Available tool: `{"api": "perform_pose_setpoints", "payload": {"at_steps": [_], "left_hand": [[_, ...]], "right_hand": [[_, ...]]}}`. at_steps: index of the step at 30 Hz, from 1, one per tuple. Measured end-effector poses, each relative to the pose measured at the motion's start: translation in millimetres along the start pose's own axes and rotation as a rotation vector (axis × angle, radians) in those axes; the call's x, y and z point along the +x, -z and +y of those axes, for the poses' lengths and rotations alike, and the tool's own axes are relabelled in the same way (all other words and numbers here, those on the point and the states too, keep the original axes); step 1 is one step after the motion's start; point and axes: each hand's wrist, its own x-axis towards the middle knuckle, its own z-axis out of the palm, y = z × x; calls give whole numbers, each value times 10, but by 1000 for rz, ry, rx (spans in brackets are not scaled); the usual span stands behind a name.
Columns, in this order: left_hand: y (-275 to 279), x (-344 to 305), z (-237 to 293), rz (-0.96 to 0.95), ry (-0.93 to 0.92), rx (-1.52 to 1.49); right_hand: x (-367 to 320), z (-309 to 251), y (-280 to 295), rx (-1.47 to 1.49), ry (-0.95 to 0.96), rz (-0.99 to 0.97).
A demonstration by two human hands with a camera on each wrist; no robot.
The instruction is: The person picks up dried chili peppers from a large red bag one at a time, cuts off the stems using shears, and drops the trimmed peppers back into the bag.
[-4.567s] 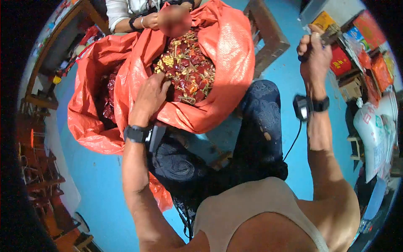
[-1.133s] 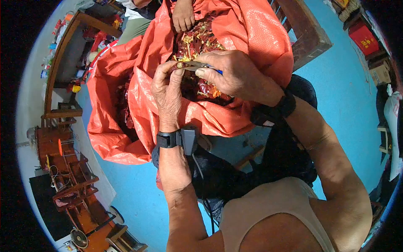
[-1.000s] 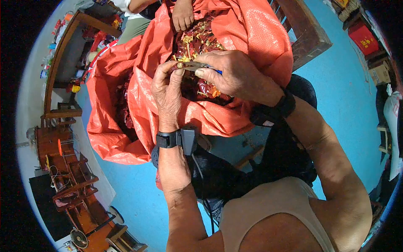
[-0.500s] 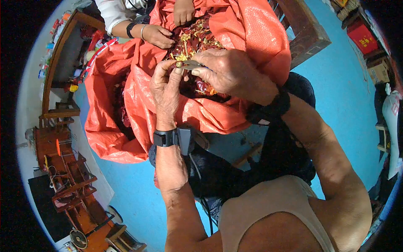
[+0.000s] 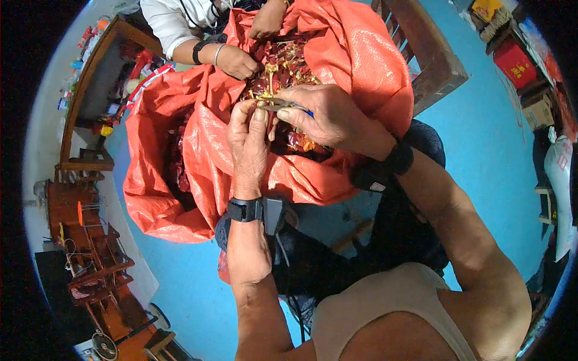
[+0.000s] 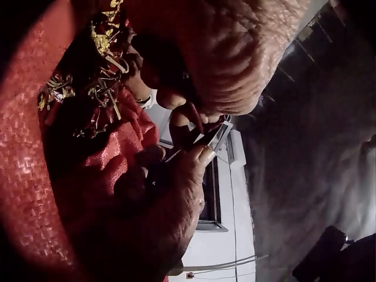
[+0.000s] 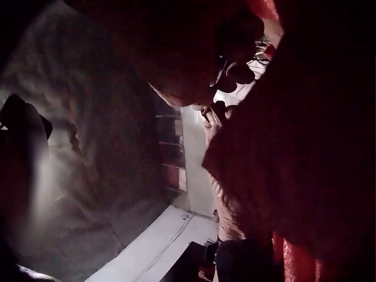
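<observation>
Over the near edge of a large orange-red sack [image 5: 313, 180], my left hand [image 5: 248, 141] pinches a dark red dried chili between thumb and fingers. My right hand [image 5: 334, 117] grips small scissors with a blue handle, their blades [image 5: 278, 103] against the chili's end. In the left wrist view the blades [image 6: 216, 136] show beside the chili [image 6: 198, 120]. Dried chilies [image 5: 295, 139] with stems and yellow bits fill the sack below. The right wrist view is dark; the scissors are hard to make out there.
Across the sack, another person's two hands [image 5: 238, 62] reach to its contents. A second sack opening with chilies [image 5: 176, 165] lies left. A wooden chair [image 5: 430, 60] stands at the upper right, a white bag [image 5: 560, 180] at the right edge, and wooden stools [image 5: 102, 271] at the left.
Both my hands have shifted slightly down and right in the head view, still together with the chili and scissors. The other person's hands have moved a little; their second hand came in after the earlier frames.
</observation>
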Motion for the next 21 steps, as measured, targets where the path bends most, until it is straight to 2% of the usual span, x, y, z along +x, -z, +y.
{"api": "perform_pose_setpoints", "payload": {"at_steps": [6, 7, 9, 19, 21], "left_hand": [[29, -13, -30, -3, -16, -30], [27, -12, -24, -5, -16, -29], [22, -21, -5, -25, -15, -27], [-23, -11, 63, -27, 33, -124], [36, 8, 65, -80, 59, -136]], "right_hand": [[4, 54, -60, 26, 132, 112], [4, 37, -32, 26, 132, 114], [-7, -4, 28, -29, 61, -17], [-36, -74, 28, -22, 27, 20], [-31, -81, 2, -49, 20, 23]]}}
